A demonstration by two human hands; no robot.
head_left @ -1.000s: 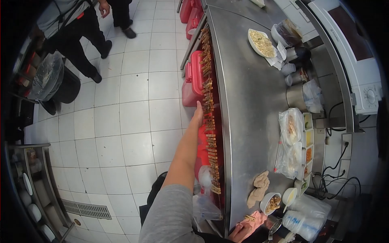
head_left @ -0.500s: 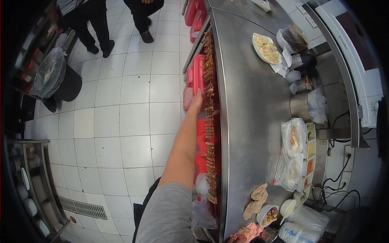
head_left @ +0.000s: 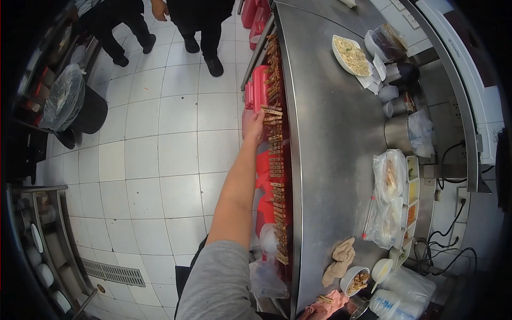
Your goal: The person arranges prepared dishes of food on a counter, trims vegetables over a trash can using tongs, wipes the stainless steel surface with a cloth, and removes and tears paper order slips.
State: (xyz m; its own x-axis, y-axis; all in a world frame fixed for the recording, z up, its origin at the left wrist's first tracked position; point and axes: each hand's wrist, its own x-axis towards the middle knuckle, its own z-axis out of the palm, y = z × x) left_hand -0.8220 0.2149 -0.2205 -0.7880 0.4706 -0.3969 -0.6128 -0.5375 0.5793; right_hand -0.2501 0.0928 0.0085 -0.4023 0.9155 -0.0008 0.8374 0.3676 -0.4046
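Observation:
My left hand (head_left: 254, 127) reaches forward beside the counter edge, its fingers closed on a wooden clothespin (head_left: 272, 110) in the long row of clothespins (head_left: 276, 165) along the counter's side. Right beyond that hand is a red plastic container (head_left: 260, 88). At the bottom edge my right hand (head_left: 316, 313), partly cut off, is closed on a pink cloth (head_left: 335, 301), with small wooden clothespins at the cloth. Near it are a white bowl of clothespins (head_left: 354, 281) and a beige cloth (head_left: 339, 261).
The steel counter (head_left: 325, 160) holds a dish of food (head_left: 351, 55), bagged food (head_left: 388, 176) and small condiment trays (head_left: 412, 189). Two people (head_left: 205, 26) stand on the tiled floor ahead. A lined bin (head_left: 88, 106) is at left, a rack (head_left: 48, 240) at lower left.
My left hand has gone from the red container's edge to the clothespins, where its fingers have closed. The people have shifted, one coming nearer. My right hand stays at the pink cloth.

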